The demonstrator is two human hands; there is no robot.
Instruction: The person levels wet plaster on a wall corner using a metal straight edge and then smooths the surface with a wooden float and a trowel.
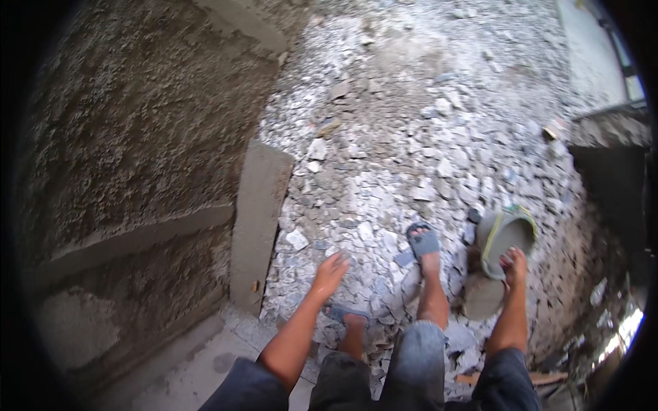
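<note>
My left hand [332,268] hangs above the rubble beside my left sandalled foot, its fingers loosely bent and apart, with nothing visible in them. My right hand [514,264] is closed at the near rim of a tilted grey bucket [495,233] with yellow-green edging. The bucket holds smooth grey wet material. A round grey patch [483,298] lies just below it, partly behind my right arm. My right foot [425,243], in a dark slide sandal, stands just left of the bucket.
Broken grey and white rubble [411,137] covers the ground ahead. A rough rendered wall [130,123] runs along the left, with a smooth concrete strip [257,226] at its edge. At right are a dark recess [610,192] with a broken concrete edge and a pale wall [589,55].
</note>
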